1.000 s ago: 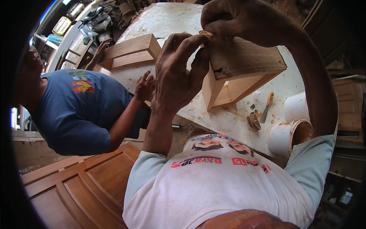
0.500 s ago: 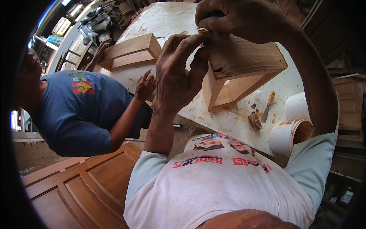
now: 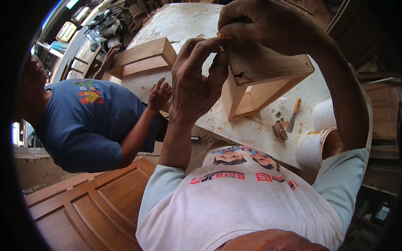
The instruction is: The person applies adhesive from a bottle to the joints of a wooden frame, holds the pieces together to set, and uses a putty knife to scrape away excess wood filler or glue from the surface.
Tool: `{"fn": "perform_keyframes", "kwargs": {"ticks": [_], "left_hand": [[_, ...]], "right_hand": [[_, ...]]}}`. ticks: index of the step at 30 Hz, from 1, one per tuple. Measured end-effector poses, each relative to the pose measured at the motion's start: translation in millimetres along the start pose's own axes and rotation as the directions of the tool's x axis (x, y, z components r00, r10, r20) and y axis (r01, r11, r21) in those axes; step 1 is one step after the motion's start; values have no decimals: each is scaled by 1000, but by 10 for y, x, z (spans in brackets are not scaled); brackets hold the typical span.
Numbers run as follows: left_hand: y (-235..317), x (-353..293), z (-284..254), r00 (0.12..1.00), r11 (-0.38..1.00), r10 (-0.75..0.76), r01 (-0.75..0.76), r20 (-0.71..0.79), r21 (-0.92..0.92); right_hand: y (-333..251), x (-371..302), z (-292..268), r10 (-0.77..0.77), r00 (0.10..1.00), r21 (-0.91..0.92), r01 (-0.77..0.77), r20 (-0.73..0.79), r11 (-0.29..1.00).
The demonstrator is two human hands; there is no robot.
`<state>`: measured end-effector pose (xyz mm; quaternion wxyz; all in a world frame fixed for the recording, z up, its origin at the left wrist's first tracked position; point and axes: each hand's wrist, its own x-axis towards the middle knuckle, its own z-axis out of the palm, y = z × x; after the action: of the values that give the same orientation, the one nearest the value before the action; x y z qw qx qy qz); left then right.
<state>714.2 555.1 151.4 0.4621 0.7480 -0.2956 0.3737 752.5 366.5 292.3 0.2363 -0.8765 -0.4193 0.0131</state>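
Scraper between frame and buckets

On my feed, the wearer's white T-shirt, toward five o'clock, bears red and black lettering, its smaller lines blurred. Beside that, toward four o'clock, I see a number in a red box. The co-worker's blue T-shirt, toward nine o'clock, carries a colourful print too small for me to tell any letters.

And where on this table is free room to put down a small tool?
The white table is mostly bare beyond the left wooden frame, and on a stained strip between the right wooden frame and near edge. It is crowded around the scraper, brown scrap and white tubs.
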Motion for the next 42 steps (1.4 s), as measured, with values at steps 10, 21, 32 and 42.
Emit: {"fn": "perform_keyframes", "kwargs": {"ticks": [10,21,32,42], "left_hand": [[-16,-9,-9,1000,999,-25,26,12,-44],[-62,-11,24,1000,999,5,-5,-5,-38],[-126,-25,91,969,915,-246,224,-24,-337],[-306,-21,264,904,543,-383,388,193,-745]], "right_hand": [[2,-62,76,14,999,68,-11,-38,998],[21,-149,135,5,992,49,1,-125,999],[51,-154,172,-52,980,-6,52,-192,999],[49,-73,168,-15,986,-44,8,-164,999]]}}
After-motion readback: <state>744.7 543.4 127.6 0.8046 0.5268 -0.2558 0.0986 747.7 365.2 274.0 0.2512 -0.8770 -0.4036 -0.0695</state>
